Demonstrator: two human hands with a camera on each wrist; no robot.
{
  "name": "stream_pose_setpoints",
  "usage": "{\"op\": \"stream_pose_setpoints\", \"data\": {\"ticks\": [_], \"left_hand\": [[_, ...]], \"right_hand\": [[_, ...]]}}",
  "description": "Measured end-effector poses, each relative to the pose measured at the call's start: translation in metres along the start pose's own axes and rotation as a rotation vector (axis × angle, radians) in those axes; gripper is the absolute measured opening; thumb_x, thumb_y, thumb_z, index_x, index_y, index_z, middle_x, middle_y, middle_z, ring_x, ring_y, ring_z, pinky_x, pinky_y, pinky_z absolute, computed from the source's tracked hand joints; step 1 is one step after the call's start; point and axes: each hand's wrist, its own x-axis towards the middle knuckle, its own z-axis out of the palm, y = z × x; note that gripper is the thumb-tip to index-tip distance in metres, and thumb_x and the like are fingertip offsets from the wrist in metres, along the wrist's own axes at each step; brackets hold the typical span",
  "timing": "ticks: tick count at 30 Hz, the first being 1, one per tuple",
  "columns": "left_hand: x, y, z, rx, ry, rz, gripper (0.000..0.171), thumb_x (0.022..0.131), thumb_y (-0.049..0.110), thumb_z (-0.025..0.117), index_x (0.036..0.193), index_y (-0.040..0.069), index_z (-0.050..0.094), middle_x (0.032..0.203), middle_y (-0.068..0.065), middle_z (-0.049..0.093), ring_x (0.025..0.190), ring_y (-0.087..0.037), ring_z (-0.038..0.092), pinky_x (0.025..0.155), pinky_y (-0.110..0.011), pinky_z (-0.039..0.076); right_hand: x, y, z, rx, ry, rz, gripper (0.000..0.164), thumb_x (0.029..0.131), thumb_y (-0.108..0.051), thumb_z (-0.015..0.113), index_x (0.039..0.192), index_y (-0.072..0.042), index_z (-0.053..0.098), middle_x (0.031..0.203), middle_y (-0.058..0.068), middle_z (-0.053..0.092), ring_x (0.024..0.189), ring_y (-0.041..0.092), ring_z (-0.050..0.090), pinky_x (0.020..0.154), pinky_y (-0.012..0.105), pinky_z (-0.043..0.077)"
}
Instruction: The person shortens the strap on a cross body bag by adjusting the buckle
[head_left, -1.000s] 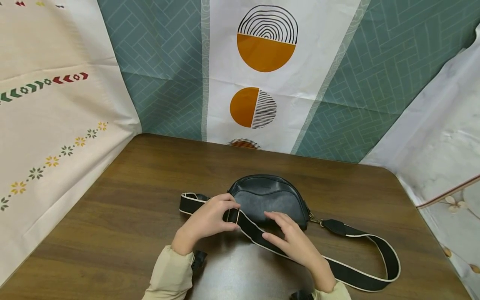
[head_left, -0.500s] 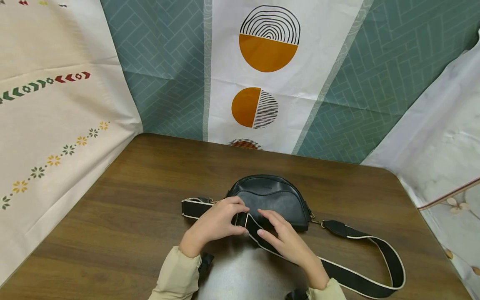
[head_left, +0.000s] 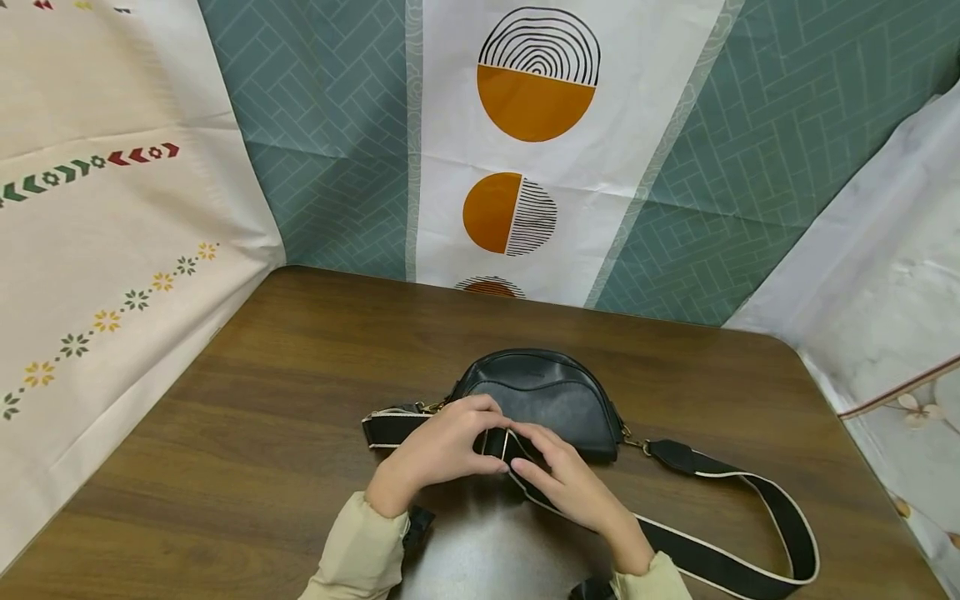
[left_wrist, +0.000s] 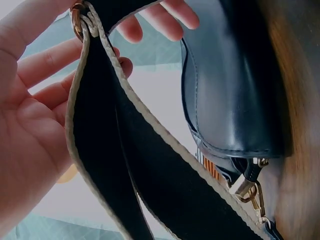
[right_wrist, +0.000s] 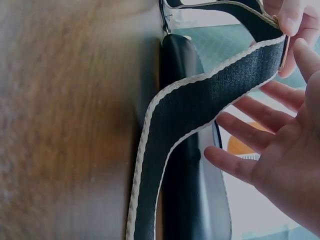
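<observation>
A black half-moon handbag stands on the wooden table, its wide black strap edged in off-white. My left hand pinches the strap at its gold slider buckle, between thumb and fingers, in front of the bag. From the other side my right hand reaches up to the buckle. Its fingers are spread and nearly straight behind the strap in the right wrist view, with the thumb near the buckle. A gold clasp joins strap and bag in the left wrist view.
The strap's long loop curves over the right side of the wooden table. A patterned teal and white cloth hangs behind the table, with pale cloths at both sides.
My left hand has moved right along with the buckle, drawing the strap's left loop inward. The right hand has shifted slightly left, so the fingertips of both hands now meet near the buckle.
</observation>
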Motion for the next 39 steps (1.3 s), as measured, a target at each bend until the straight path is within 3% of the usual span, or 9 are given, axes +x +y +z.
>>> {"op": "stream_pose_setpoints", "data": {"ticks": [5,11,19,23,28,33,39], "left_hand": [[0.001,0.0011,0.0003,-0.002,-0.003,0.016,0.035,0.07,0.023,0.075,0.099,0.004,0.067,0.09,0.003,0.055,0.083,-0.01,0.052,0.074,-0.02,0.042],[0.0013,0.0019,0.0005,-0.015,-0.007,0.036,0.038,0.071,0.024,0.075,0.1,0.002,0.066,0.093,0.001,0.056,0.085,-0.011,0.053,0.075,-0.02,0.043],[0.001,0.0032,-0.0009,-0.049,-0.014,0.02,0.044,0.069,0.026,0.076,0.103,0.0,0.065,0.093,0.0,0.056,0.085,-0.01,0.053,0.075,-0.021,0.043],[0.0013,0.004,-0.0009,-0.068,-0.032,-0.011,0.046,0.069,0.026,0.076,0.105,0.001,0.064,0.092,0.001,0.055,0.081,-0.009,0.052,0.071,-0.02,0.042],[0.0018,0.004,0.0005,-0.082,-0.038,-0.033,0.044,0.07,0.026,0.075,0.107,0.004,0.063,0.094,0.002,0.055,0.079,-0.009,0.051,0.068,-0.02,0.041],[0.0015,0.0025,0.0018,-0.102,-0.006,-0.052,0.043,0.069,0.031,0.075,0.103,0.01,0.059,0.095,0.005,0.055,0.083,-0.007,0.05,0.073,-0.022,0.042],[0.0018,-0.0005,0.0028,-0.126,0.011,-0.035,0.04,0.069,0.03,0.075,0.101,0.012,0.059,0.091,0.007,0.058,0.08,-0.003,0.051,0.072,-0.021,0.042]], "right_hand": [[-0.0004,-0.0016,-0.001,0.027,-0.012,0.019,0.041,0.092,-0.028,0.049,0.127,-0.007,0.046,0.124,0.004,0.048,0.114,0.018,0.044,0.09,0.042,0.038],[-0.0001,-0.0017,-0.0023,0.049,-0.008,-0.028,0.035,0.092,-0.017,0.05,0.123,-0.001,0.048,0.116,0.009,0.054,0.103,0.021,0.052,0.081,0.035,0.045],[0.0029,0.0041,-0.0013,0.167,0.069,-0.107,0.018,0.085,0.0,0.057,0.102,0.001,0.058,0.087,0.006,0.062,0.077,0.012,0.058,0.065,0.03,0.05],[0.0012,0.0042,-0.0033,0.211,0.131,-0.09,0.007,0.083,-0.002,0.06,0.089,0.0,0.06,0.074,0.001,0.06,0.063,0.004,0.053,0.054,0.024,0.046],[0.0001,0.0022,-0.0061,0.302,0.173,-0.087,0.004,0.085,-0.001,0.057,0.085,0.003,0.059,0.071,0.004,0.061,0.057,0.004,0.052,0.049,0.024,0.045],[0.0001,0.001,-0.0078,0.465,0.174,-0.041,0.006,0.086,0.003,0.052,0.086,0.007,0.058,0.071,0.002,0.061,0.058,0.006,0.054,0.051,0.023,0.046],[0.0001,-0.0016,-0.0092,0.647,0.149,0.06,0.014,0.088,0.001,0.05,0.087,0.015,0.052,0.067,-0.002,0.059,0.051,0.005,0.049,0.044,0.019,0.041]]}}
